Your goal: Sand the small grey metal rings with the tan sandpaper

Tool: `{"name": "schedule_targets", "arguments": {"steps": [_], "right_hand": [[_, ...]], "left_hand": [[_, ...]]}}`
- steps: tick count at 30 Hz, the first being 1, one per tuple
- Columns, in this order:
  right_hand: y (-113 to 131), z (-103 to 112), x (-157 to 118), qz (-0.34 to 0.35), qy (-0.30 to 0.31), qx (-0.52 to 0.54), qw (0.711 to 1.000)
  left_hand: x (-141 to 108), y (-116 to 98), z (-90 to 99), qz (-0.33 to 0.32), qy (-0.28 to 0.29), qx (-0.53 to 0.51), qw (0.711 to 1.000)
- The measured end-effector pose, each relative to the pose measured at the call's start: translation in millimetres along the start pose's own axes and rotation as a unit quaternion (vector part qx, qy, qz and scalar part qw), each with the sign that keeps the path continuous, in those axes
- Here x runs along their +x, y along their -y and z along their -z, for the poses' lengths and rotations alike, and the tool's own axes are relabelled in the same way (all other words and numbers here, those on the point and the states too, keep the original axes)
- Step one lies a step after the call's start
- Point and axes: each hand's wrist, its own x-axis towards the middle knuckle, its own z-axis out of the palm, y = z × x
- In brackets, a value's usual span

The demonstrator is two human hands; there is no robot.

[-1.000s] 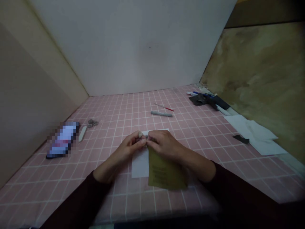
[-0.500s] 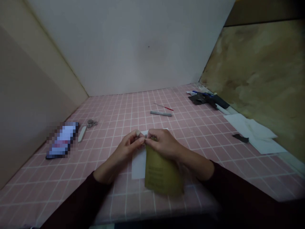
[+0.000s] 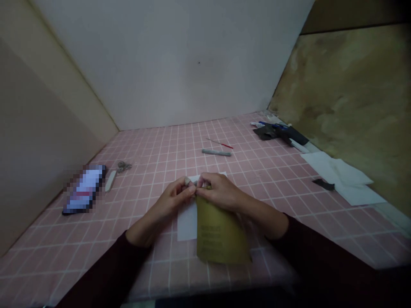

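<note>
A yellow-olive sheet (image 3: pixel 220 233) with printed lines of text hangs curved below my right hand (image 3: pixel 216 190). My right hand is closed, its thumb and fingers pinching the sheet near its upper left corner. Directly beside it, my left hand (image 3: pixel 178 192) is closed in a pinch, its fingertips meeting the right ones. A small greyish bit shows between the fingertips, too small to name, and what the left fingers hold is hidden. Under both hands lies a white sheet of paper (image 3: pixel 186 224), partly covered by the yellow sheet.
The pink gridded tabletop (image 3: pixel 154 154) bears a grey marker-like stick (image 3: pixel 216 152) and a thin red-handled tool (image 3: pixel 224 145). At left lie a phone (image 3: pixel 85 188), a white flat stick (image 3: pixel 110 180) and scissors (image 3: pixel 123 166). White papers (image 3: pixel 349 179), a black scrap (image 3: pixel 323 184) and dark pieces (image 3: pixel 268 131) are right.
The lower part of the yellow sheet has swung slightly right, and its print is less blurred. Both hands keep their pinch in nearly the same place.
</note>
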Motion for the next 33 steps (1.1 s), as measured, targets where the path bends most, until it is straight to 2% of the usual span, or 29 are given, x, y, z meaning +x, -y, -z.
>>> {"name": "schedule_targets", "arguments": {"steps": [2, 5, 9, 12, 14, 16, 18, 20, 23, 25, 27, 29, 32, 33], "right_hand": [[-2, 1, 1, -0.016, 0.018, 0.033, 0.999], [-4, 1, 1, -0.066, 0.048, 0.141, 0.987], [-5, 3, 0, -0.142, 0.122, 0.329, 0.925], [-6, 5, -1, -0.168, 0.166, 0.388, 0.891], [-6, 5, -1, -0.159, 0.166, 0.373, 0.899], [-6, 4, -2, -0.129, 0.140, 0.308, 0.932], [-4, 4, -2, -0.083, 0.085, 0.193, 0.974], [-1, 4, -2, -0.036, 0.028, 0.067, 0.997], [3, 6, -3, 0.010, -0.004, -0.025, 1.000], [4, 7, -3, 0.026, -0.007, -0.025, 0.999], [3, 8, -3, 0.009, -0.002, 0.019, 1.000], [1, 9, -4, -0.044, 0.061, 0.135, 0.988], [-1, 9, -6, -0.095, 0.213, 0.330, 0.915], [-2, 9, -6, -0.099, 0.229, 0.353, 0.902]], "left_hand": [[0, -1, -1.5, -0.014, -0.007, 0.004, 1.000], [-1, -3, -2.7, -0.073, -0.028, 0.053, 0.995], [-3, -8, -0.8, -0.109, 0.009, 0.164, 0.980], [-5, -11, 0.4, -0.107, 0.029, 0.209, 0.972], [-7, -13, 0.5, -0.106, 0.027, 0.234, 0.966], [-7, -13, 0.4, -0.106, 0.024, 0.254, 0.961], [-7, -12, 0.1, -0.104, 0.025, 0.260, 0.960], [-6, -10, 0.0, -0.098, 0.026, 0.256, 0.961], [-3, -6, 0.1, -0.083, 0.026, 0.216, 0.973], [-2, -4, 0.3, -0.071, 0.037, 0.161, 0.984], [-3, -4, 0.4, -0.074, 0.047, 0.124, 0.988], [-4, -7, 0.3, -0.096, 0.047, 0.131, 0.986], [-6, -11, 0.5, -0.120, 0.037, 0.168, 0.978], [-6, -12, 1.1, -0.116, 0.037, 0.175, 0.977]]}}
